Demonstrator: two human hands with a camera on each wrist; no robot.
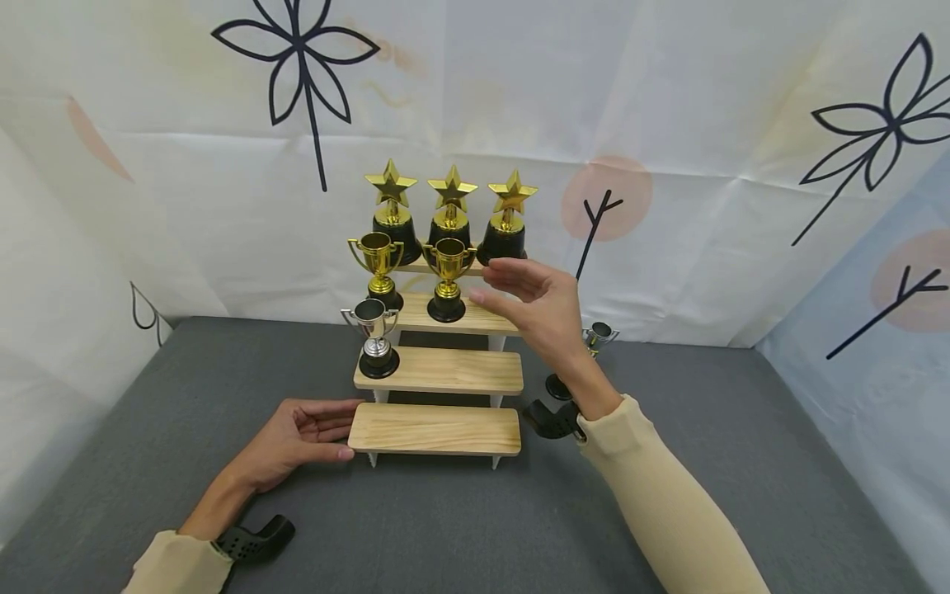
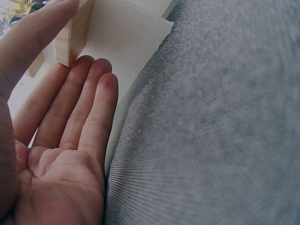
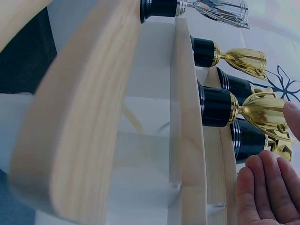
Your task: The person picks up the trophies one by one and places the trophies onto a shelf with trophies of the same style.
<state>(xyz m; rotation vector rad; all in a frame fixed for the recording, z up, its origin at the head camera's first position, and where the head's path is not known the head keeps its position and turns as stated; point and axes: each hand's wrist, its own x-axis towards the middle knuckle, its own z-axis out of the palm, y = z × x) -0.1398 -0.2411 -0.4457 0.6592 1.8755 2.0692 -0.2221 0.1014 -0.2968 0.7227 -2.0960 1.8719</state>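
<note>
A stepped wooden display stand [image 1: 438,429] carries small trophies. Its lowest board's left end meets the fingertips of my left hand [image 1: 308,433], whose fingers lie extended [image 2: 70,122]. My right hand [image 1: 545,309] hovers by the upper boards, palm facing left, with a gap between thumb and fingers. Closest to it is a gold cup trophy [image 1: 449,276], upright on the second board from the top; whether the thumb [image 3: 293,117] touches the cup cannot be told. Another gold cup trophy [image 1: 378,260] stands to its left. One board lower, a silver cup trophy [image 1: 374,330] occupies the left end.
Three gold star trophies [image 1: 450,216] with black bases line the top board. Partly hidden behind my right wrist, another cup trophy [image 1: 599,332] stands on the grey tabletop [image 1: 297,528]. A patterned white cloth [image 1: 519,82] hangs behind the stand.
</note>
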